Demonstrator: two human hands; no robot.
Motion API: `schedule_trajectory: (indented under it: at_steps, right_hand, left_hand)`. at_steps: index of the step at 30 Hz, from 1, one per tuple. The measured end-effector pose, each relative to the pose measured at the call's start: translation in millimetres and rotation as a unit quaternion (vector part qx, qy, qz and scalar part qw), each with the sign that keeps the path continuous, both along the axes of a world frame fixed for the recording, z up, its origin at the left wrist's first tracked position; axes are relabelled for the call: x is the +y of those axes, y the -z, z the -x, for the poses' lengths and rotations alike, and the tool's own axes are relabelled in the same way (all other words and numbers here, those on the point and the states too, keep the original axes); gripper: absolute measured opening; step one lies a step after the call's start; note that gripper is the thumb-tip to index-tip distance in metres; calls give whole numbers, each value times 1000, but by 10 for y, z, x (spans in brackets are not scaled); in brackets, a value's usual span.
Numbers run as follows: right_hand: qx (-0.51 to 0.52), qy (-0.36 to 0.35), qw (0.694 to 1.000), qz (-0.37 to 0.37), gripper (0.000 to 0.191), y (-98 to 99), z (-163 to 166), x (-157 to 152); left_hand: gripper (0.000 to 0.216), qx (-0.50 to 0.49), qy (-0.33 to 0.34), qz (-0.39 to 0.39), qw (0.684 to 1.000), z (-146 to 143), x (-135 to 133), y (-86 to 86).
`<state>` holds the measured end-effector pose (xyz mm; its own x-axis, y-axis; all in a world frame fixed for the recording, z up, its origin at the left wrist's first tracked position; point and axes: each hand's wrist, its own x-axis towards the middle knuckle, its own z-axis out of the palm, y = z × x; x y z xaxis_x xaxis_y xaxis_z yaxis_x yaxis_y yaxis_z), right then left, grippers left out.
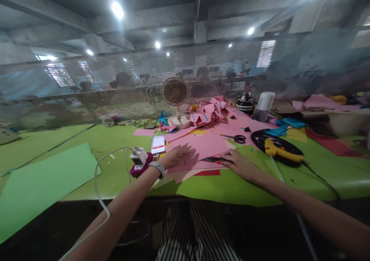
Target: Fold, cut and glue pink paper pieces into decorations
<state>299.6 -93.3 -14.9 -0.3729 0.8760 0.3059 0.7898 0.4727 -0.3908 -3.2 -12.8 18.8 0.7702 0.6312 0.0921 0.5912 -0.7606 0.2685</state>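
My left hand [177,156] lies flat with fingers spread on pink paper sheets [202,143]. My right hand [239,164] has its fingers closed over the end of a slim black-and-red tool that looks like a utility knife [213,159]; it lies low across the paper, pointing left. Just beyond that hand are black-handled scissors [239,139]. A phone [158,144] with a lit screen sits by my left hand, beside a purple power strip [141,164] with a white charger [138,155].
A small fan [175,91] stands behind the paper. Folded pink pieces with blue dots [206,112] are heaped beside it. A yellow glue gun [281,153] rests on a black round tray [257,138] at right. Green card [52,184] lies left. A white cable [98,191] crosses my left arm.
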Motion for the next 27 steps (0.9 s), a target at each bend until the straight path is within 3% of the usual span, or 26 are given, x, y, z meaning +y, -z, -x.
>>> schedule_trajectory:
  at_steps: [8, 27]
  right_hand:
    - [5, -15, 1000, 7, 31, 0, 39, 13]
    - [14, -60, 998, 33, 30, -74, 118, 58]
  left_hand:
    - [44, 39, 45, 6, 998, -7, 16, 175]
    - [45, 63, 44, -12, 997, -22, -30, 163]
